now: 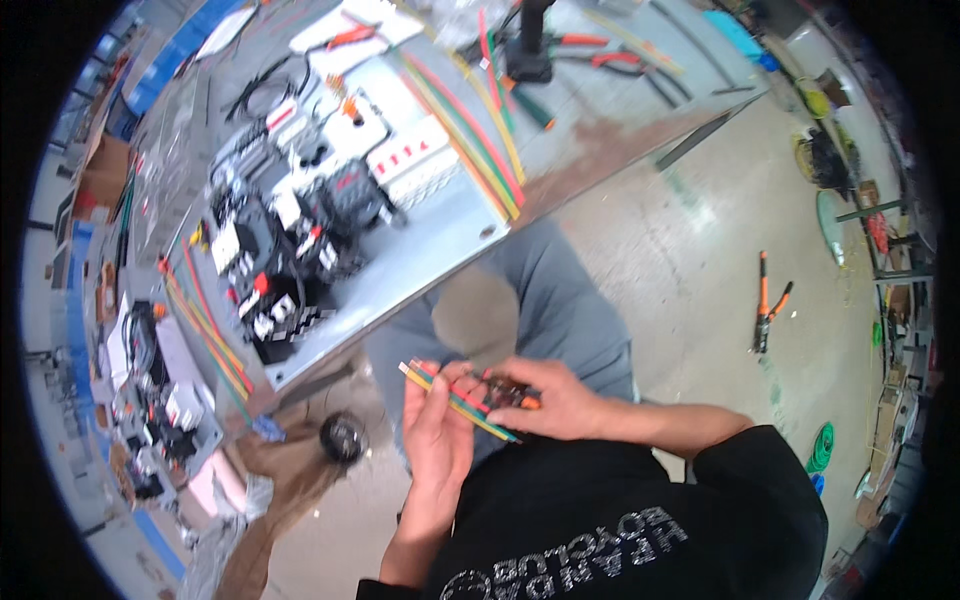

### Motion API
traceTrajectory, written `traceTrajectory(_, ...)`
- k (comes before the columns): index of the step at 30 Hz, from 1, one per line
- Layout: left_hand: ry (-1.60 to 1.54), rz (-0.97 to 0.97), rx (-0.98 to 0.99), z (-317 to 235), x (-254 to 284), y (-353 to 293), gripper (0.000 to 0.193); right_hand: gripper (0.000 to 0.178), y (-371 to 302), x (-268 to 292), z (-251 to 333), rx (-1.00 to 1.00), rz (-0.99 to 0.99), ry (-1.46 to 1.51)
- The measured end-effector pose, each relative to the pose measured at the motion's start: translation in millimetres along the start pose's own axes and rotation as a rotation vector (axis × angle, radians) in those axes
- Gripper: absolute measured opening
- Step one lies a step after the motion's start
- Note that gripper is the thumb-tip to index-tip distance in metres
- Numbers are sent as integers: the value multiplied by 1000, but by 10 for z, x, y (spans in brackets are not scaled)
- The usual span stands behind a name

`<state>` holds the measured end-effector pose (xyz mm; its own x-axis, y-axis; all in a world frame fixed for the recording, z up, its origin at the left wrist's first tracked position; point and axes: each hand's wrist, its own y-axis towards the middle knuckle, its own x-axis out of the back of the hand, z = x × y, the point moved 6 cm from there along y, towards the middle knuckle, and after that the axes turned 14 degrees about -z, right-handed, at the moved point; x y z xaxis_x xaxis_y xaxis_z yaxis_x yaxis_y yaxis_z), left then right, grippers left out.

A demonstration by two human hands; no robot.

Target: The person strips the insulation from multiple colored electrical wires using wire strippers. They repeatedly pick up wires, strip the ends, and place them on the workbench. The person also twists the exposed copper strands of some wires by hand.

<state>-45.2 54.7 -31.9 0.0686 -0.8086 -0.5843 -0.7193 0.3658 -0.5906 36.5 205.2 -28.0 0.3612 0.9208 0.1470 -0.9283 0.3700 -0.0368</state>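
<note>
Head view: on the near side of the worktop [625, 112], the left hand [440, 428] pinches coloured wires [466, 408] between its fingers; the right hand's [556, 398] fingers curl round a tool [517, 394]. Should the left pinch slacken, the wires could slip and scatter.

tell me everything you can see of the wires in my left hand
The wires are a thin, fairly straight bundle with yellow, red and green strands, apparently plastic-coated. The left hand grips them slantwise, their lower-right ends over the black shirt. Whether the tool in the right hand touches them is unclear.
</note>
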Motion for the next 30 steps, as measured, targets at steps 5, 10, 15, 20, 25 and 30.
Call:
traceTrajectory(5,9,66,-119,-15,-202,69,17,47,21,116,72,-22,-80,145)
traceTrajectory(10,11,12,-198,-114,-427,84,17,44,1,139,35,-165,-25,139)
traceTrajectory(15,51,85,-213,-134,-366,155,18,41,-29,64,115,10,-64,115)
traceTrajectory(20,49,61,-216,-22,-447,223,18,36,20,106,126,20,-123,-19)
traceTrajectory(25,38,106,-158,57,-523,265,17,27,-2,132,-34,-142,-105,78)
traceTrajectory(30,-28,157,-84,68,-646,321,17,24,69,185,-40,-154,-133,176)
